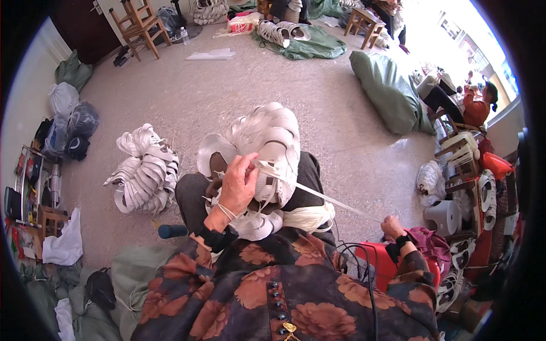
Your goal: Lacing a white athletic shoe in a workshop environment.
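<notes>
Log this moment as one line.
left hand: at white shoe stack on lap | right hand: holding taut white lace | second shoe stack: floor, left

A pale, speckled floor (227, 85) spreads beside a white wall (29, 91) on the left, with a dark brown door (79, 28) at the far left. A wooden chair (143, 27) stands near the door, a wooden stool (365, 19) farther right. Daylight (nearly washed out to white) enters through windows (475, 54) at upper right.
</notes>
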`<state>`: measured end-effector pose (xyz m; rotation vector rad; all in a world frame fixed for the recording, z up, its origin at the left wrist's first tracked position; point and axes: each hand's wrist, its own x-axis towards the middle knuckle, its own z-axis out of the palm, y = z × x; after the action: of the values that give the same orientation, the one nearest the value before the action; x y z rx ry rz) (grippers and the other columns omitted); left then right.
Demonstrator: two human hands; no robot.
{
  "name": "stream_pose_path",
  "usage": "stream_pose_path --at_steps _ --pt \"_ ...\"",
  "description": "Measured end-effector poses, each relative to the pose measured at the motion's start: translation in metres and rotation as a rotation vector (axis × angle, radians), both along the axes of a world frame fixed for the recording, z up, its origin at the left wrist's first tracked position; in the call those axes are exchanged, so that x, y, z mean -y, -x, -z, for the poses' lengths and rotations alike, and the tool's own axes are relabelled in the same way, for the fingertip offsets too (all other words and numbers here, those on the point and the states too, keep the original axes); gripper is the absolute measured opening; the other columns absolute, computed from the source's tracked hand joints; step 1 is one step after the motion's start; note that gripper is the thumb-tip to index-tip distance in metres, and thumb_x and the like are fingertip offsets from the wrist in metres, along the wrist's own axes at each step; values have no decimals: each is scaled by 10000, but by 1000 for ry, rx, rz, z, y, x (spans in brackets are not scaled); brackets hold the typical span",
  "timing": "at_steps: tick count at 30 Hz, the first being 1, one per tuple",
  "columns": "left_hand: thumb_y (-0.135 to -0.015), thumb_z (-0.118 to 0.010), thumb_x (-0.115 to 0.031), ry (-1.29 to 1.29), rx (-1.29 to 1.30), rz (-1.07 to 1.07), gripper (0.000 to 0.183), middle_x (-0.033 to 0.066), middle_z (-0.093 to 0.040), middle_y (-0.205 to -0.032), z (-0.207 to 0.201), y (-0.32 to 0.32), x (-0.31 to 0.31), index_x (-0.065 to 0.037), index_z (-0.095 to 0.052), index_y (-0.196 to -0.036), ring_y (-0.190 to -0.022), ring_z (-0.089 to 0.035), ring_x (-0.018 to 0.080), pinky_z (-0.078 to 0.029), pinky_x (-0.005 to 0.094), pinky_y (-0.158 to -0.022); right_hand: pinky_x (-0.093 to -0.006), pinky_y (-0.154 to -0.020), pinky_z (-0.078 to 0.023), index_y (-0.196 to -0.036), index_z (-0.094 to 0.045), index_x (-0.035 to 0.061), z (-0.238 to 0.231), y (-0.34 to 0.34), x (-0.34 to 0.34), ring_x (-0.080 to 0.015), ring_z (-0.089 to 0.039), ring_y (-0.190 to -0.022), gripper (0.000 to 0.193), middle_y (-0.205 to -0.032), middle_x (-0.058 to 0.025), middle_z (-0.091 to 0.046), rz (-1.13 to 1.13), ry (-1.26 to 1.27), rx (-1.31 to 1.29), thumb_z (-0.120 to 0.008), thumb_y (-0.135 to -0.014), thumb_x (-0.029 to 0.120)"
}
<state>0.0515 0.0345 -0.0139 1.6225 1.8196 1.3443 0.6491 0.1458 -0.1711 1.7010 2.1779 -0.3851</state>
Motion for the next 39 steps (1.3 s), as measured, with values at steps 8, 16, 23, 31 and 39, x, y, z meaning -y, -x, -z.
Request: stream_pose_path --at_steps 8,16,23,31,39 --pt "-859 -647 7 95 -134 275 248 101 -586 -935 -30 10 -17 -26 -634 -1104 -734 -595 205 -513 313 -700 -491 -722 -500 -950 -633 43 -119 273 20 -407 -630 -825 86 -893 -179 -644 -316 -287 -939 -623 -907 117" --pt "-818 -662 -15 223 -245 472 180 111 -563 -875 -40 20 -23 -9 -609 -989 -737 -609 244 -495 346 -680 -367 -625 -503 -968 -612 8 -162 371 32 -284 -646 -694 174 -795 -145 -645 -418 114 -1114 -645 -951 178" --pt "-793 -681 -63 274 -313 503 167 158 -545 -939 -46 17 -26 -17 -615 -939 -839 -624 341 -509 410 -767 -344 -584 -469 -852 -594 -5 -165 382 35 -172 -563 -606 271 -669 -106 -592 -275 318 -1191 -672 -949 236" --pt "-806 -730 -68 273 -91 395 171 50 -510 -936 -22 25 -24 -19 -600 -907 -713 -565 145 -480 284 -648 -283 -567 -443 -804 -590 8 -154 357 32 -85 -538 -628 239 -684 -18 -583 -216 441 -1259 -602 -979 170" --pt "-810 -724 -61 292 -32 323 256 55 -544 -955 -30 13 -14 -23 -582 -1019 -708 -552 137 -479 282 -638 -276 -591 -451 -903 -627 19 -157 344 41 -77 -542 -659 188 -714 -20 -599 -186 528 -1276 -594 -999 177"
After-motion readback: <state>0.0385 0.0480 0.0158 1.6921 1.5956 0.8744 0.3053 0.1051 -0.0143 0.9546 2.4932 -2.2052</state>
